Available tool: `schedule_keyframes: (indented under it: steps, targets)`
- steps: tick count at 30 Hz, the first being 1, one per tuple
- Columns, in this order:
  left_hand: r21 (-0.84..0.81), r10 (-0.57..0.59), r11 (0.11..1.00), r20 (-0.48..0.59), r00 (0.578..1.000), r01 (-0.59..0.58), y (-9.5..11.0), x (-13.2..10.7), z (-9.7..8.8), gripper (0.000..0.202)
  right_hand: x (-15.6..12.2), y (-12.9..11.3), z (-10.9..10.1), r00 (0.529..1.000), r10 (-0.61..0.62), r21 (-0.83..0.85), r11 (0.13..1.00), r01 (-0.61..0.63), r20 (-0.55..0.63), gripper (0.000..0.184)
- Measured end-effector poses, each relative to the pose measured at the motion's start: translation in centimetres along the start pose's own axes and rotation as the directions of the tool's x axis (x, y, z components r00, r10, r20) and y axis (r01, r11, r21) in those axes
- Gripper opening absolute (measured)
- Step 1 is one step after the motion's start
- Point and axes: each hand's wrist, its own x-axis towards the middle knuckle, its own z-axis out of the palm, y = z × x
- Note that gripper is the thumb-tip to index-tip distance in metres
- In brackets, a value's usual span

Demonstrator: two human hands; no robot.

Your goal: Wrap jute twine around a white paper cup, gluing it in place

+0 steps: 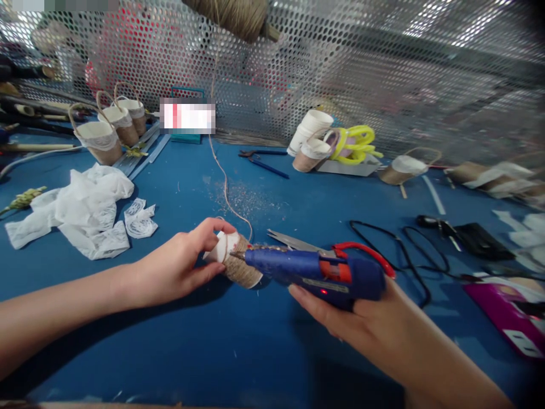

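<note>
My left hand (183, 261) is closed on a small paper cup (243, 271) that lies tilted, partly wrapped in brown twine. Wrapped around its grip, my right hand (361, 318) holds a blue glue gun (293, 270) with a red light lit on its side. The gun's metal nozzle points left, at the twine on the cup; whether it touches cannot be made out. From the cup a strand of twine (225, 190) runs up and back toward a large spool (238, 17). Just behind the gun lie scissors (293, 240) with red handles, partly hidden by it.
White lace (91, 210) lies in a heap at left. Finished twine-wrapped cups (102, 149) with handles stand behind it. Pliers (268, 162), stacked white cups (309, 130) and a yellow coil (357, 145) sit farther back. A black cord (400, 250) and purple object (502, 318) are at right.
</note>
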Motion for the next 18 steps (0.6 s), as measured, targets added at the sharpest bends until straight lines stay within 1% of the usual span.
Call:
schedule_keyframes:
  steps: [3,8,12,18]
  targets:
    - [0.018,-0.001,1.0,-0.014,1.0,0.001,0.01,-0.03,0.01,0.036,0.03,0.24,-0.02,0.999,0.009,0.033,0.999,-0.01,0.046,0.02]
    - [0.043,-0.007,0.999,-0.014,1.0,0.007,0.13,-0.08,0.05,0.035,-0.02,0.47,-0.12,0.997,0.027,0.045,0.999,-0.03,0.068,0.019]
    - [0.049,0.003,0.999,0.004,1.0,-0.003,0.1,-0.04,0.08,0.035,-0.22,0.37,-0.03,0.998,0.035,0.026,0.999,-0.037,0.056,0.02]
    - [0.095,-0.011,0.995,-0.017,1.0,0.013,-0.03,-0.1,0.16,0.034,0.13,0.66,-0.42,0.997,0.031,0.035,0.999,-0.034,0.071,0.016]
